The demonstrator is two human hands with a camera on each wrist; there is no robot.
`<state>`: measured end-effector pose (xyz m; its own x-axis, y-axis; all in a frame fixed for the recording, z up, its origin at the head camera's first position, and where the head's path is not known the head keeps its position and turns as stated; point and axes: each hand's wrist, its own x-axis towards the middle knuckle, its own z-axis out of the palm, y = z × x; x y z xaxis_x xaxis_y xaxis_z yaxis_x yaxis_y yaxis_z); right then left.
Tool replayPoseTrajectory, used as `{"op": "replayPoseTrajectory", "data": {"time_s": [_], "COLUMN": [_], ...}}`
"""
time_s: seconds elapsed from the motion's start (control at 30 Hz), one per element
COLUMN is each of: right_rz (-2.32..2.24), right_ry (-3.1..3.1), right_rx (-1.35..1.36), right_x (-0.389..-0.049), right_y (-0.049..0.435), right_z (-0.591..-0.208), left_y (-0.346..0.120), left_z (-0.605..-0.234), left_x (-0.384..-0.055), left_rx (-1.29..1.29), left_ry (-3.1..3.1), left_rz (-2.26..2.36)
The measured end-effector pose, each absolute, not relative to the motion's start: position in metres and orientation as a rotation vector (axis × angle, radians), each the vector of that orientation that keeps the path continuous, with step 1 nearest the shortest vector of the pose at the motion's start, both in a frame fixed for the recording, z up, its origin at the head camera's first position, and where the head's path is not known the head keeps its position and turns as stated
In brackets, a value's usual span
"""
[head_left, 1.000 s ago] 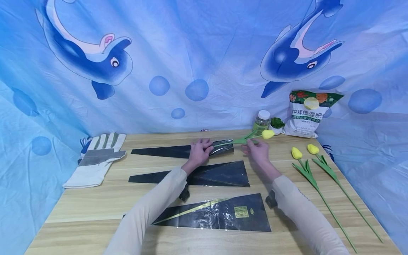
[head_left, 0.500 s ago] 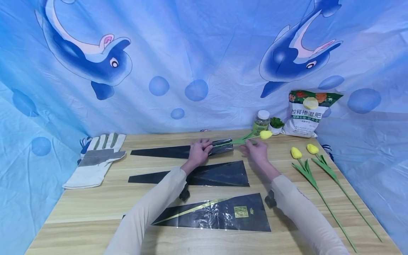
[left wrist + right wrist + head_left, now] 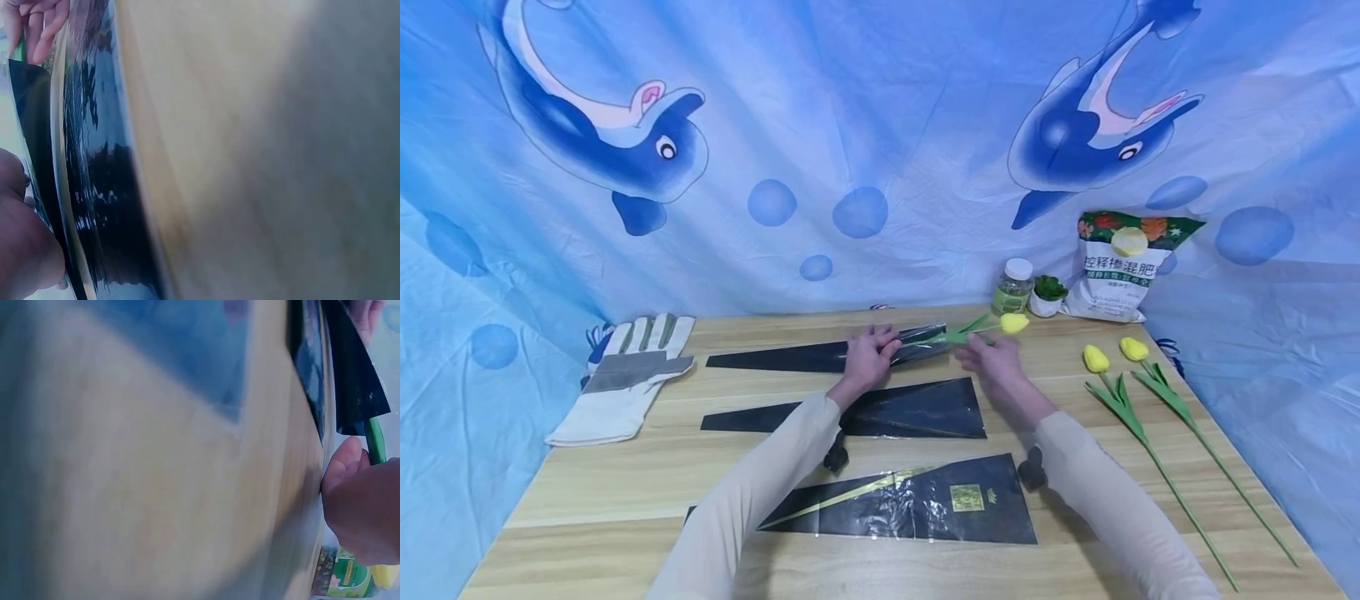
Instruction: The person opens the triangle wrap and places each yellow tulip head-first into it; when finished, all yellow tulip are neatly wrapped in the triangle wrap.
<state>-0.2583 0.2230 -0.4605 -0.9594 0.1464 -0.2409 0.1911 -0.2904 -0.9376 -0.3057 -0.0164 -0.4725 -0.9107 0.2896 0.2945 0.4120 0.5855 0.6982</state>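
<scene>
left hand (image 3: 869,354) holds far black wrapper (image 3: 805,357); right hand (image 3: 992,360) grips yellow tulip (image 3: 957,337). wrapper probably slick, flimsy: pinch its edge. tulip likely light, bendy: take hold below bloom (image 3: 1015,323).

Arms (image 3: 778,492) stretched forward; left hand (image 3: 867,357) near curled right hand (image 3: 996,363).
</scene>
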Motion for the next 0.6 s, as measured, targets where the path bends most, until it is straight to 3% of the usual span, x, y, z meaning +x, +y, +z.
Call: {"op": "replayPoseTrajectory", "data": {"time_s": [0.6], "right_rz": [-2.605], "right_ry": [1.71], "right_rx": [0.624], "right_x": [-0.2537], "right_y": [0.2227], "right_z": [-0.4507], "left_y": [-0.0169], "left_z": [-0.4727], "left_x": [-0.3063], "left_rx": [-0.602], "left_ry": [-2.653], "left_rz": [-1.24]}}
